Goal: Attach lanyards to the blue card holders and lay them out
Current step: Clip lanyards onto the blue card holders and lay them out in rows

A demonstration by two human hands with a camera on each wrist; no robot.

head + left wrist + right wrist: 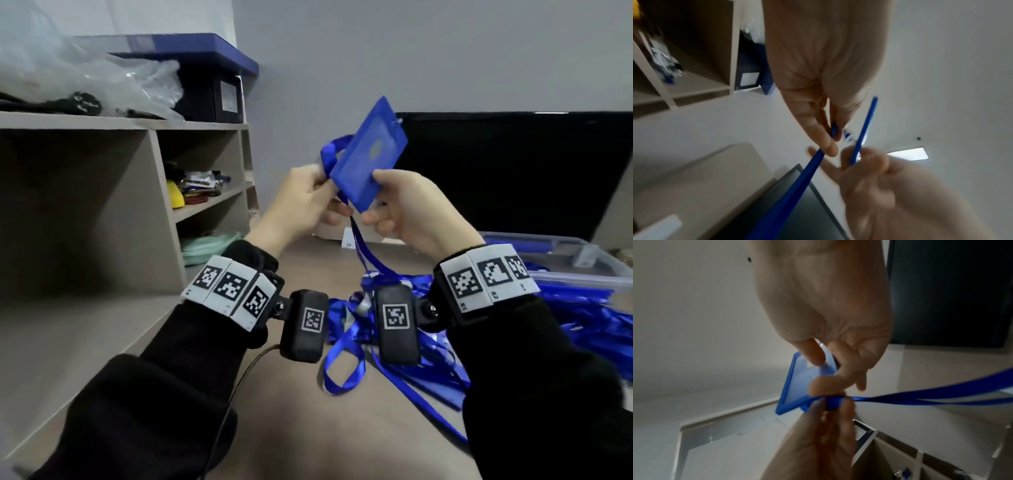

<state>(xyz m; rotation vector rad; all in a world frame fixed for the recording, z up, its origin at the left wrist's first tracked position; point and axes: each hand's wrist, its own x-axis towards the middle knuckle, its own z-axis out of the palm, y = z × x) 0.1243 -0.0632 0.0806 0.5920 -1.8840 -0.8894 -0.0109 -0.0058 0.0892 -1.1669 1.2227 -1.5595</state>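
Hands (352, 202) hold translucent blue card holder (371, 154), tilted.

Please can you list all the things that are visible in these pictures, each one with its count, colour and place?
card holder: one, blue, held up in the air, tilted.
lanyard: one, blue, runs from the holder down to the desk.
loose lanyards: many, count unclear, blue, heaped on the desk at right.
plastic bin: one, clear, on the desk at right.
monitor: one, black, behind the hands.
shelf unit: one, beige, at left.
box: one, dark with blue lid, on top of the shelf unit.
plastic bag: one, clear, beside the box.
left hand: pinches the lanyard.
right hand: grips the card holder.
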